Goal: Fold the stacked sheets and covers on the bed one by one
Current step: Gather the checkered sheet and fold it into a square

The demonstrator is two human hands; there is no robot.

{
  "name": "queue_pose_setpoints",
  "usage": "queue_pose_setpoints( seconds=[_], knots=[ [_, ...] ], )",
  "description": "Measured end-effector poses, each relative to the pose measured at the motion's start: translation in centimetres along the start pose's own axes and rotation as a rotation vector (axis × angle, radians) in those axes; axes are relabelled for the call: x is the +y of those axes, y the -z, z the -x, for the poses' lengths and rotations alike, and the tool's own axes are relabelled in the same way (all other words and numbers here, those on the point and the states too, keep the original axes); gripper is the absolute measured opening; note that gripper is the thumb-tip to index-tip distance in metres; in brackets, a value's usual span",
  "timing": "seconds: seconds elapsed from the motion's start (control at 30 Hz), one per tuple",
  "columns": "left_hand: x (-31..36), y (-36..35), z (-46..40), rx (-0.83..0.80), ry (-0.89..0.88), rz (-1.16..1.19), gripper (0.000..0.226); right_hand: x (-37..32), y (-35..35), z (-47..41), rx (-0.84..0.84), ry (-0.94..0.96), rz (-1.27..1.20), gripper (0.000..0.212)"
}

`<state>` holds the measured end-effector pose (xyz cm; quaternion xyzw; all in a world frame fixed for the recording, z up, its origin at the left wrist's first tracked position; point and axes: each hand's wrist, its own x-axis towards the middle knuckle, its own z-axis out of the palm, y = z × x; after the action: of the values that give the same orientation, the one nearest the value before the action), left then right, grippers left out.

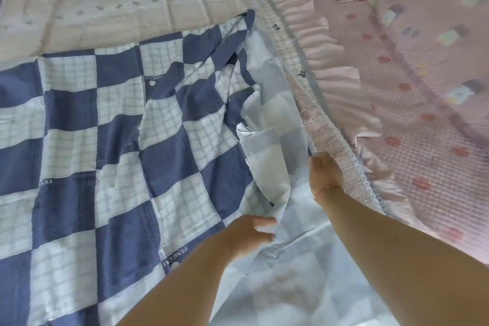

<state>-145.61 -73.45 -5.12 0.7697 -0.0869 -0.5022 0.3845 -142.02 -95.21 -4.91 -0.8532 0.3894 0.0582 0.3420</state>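
Pinching a fold of the checked cover (111,140), the fingers (264,221) of your left hand (246,235) are curled round its pale inner side near the bottom middle of the view. Your right hand (324,173) reaches under the edge of the pink frilled cover (397,114); its fingers are hidden by the cloth, so I cannot tell if they grip it. A thin red thread (326,189) goes around this wrist. The checked cover lies spread and wrinkled on the bed, blue and white squares up. Behind it lies a cream quilted sheet (119,0).
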Motion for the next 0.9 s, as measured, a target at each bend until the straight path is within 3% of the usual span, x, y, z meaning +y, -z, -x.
queue_pose_setpoints(
  seconds=[0.1, 0.2, 0.27, 0.4, 0.47, 0.53, 0.6, 0.67, 0.77, 0.9],
  knots=[
    [0.9, -1.2, -1.8, 0.008, 0.015, 0.065, 0.054, 4.0, 3.0, -2.8, 0.032, -0.149, 0.132, 0.035],
    [2.1, -2.6, -3.7, 0.056, -0.002, 0.12, 0.062, 5.9, 3.3, -4.2, -0.197, -0.283, 0.061, 0.044],
    [2.9, -3.4, -4.8, 0.108, -0.044, 0.19, 0.067, 6.1, 3.0, -4.5, -0.302, -0.356, -0.037, 0.052],
    [4.3, -4.4, -6.7, 0.392, -0.016, 0.353, 0.077, 6.5, 3.0, -4.9, -0.274, -0.458, -0.357, 0.047],
    [5.0, -4.4, -7.8, 0.531, -0.003, 0.489, 0.071, 7.3, 3.3, -5.1, -0.413, -0.552, -0.579, 0.05],
    [5.7, -4.4, -8.5, 0.569, 0.034, 0.624, 0.052, 7.3, 3.8, -4.6, -0.629, -0.6, -0.711, 0.045],
    [6.5, -4.2, -8.8, 0.541, 0.072, 0.672, 0.028, 7.5, 3.7, -4.2, -0.811, -0.547, -0.77, 0.048],
    [6.9, -4.3, -9.0, 0.429, 0.096, 0.645, 0.024, 7.1, 3.5, -3.8, -0.933, -0.493, -0.856, 0.051],
    [7.2, -4.5, -9.0, 0.325, 0.117, 0.62, 0.033, 6.9, 3.5, -3.7, -0.867, -0.494, -0.994, 0.049],
    [7.0, -4.6, -8.9, 0.38, 0.135, 0.536, 0.032, 8.1, 5.1, -3.1, -0.708, -0.476, -1.141, 0.036]
  ],
)
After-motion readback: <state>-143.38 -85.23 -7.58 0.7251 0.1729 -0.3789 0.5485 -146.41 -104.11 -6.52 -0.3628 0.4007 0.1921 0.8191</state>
